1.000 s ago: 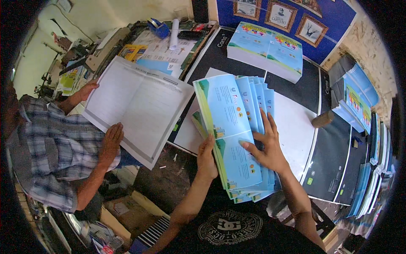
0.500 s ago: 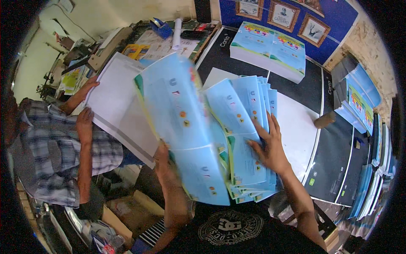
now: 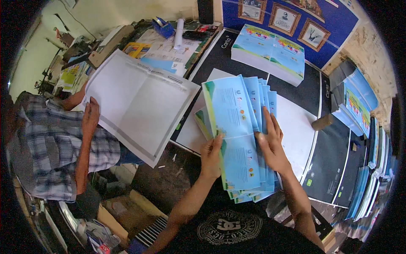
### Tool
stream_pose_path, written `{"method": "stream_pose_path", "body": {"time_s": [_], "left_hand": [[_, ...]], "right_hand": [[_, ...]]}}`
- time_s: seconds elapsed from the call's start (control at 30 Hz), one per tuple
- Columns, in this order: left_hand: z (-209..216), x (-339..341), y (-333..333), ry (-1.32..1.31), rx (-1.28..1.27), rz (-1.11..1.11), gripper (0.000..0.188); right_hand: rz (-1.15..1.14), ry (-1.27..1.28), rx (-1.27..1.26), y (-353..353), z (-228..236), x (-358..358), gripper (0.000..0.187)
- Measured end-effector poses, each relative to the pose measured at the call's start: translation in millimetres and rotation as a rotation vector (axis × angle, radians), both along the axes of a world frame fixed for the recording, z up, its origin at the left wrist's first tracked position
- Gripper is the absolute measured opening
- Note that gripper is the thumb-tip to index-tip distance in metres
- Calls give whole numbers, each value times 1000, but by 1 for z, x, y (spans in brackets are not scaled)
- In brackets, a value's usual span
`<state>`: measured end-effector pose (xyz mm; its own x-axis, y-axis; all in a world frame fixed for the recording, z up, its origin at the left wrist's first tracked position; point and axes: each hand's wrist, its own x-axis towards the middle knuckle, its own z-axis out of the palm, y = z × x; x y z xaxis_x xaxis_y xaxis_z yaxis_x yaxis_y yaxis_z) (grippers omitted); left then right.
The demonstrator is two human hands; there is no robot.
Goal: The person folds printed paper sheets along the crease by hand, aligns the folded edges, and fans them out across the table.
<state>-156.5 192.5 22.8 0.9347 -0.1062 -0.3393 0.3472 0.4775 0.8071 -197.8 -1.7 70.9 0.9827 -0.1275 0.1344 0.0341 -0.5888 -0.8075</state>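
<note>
A fanned stack of light-blue printed sheets (image 3: 266, 169) lies in front of me, its lower end over the near edge of the work surface. My left hand (image 3: 211, 155) pinches the left edge of the top light-blue sheet (image 3: 236, 122), thumb above and fingers underneath. On the right, my right hand (image 3: 272, 146) rests on the overlapping sheets with its fingers stretched out and its thumb near the top sheet's edge. Part of another printed piece (image 3: 203, 120) shows beneath, left of the stack.
At left, a person in a plaid shirt (image 3: 67, 148) holds a large white sheet (image 3: 131, 101). A thick stack of blue prints (image 3: 268, 53) stands at the back. Brown block (image 3: 323, 122) lies right; more printed stacks (image 3: 353, 99) line the wall. An open cardboard box (image 3: 127, 211) sits low left.
My left hand has moved right, bringing the blurred light-blue sheet onto the fanned stack. The other person's white sheet is now less covered and has shifted slightly.
</note>
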Motion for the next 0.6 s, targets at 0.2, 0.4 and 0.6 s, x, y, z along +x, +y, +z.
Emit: {"method": "stream_pose_path", "body": {"time_s": [0.2, 0.4, 0.6], "left_hand": [[2, -3, 0, 26, -77, -83, 28], [1, -7, 10, 119, -268, -102, 35], [35, 0, 61, 141, -141, 145, 44]], "right_hand": [[15, 16, -260, 5, 2, -1, 40], [13, -30, -211, 5, -2, -3, 37], [38, -73, -166, -3, -9, 5, 34]]}}
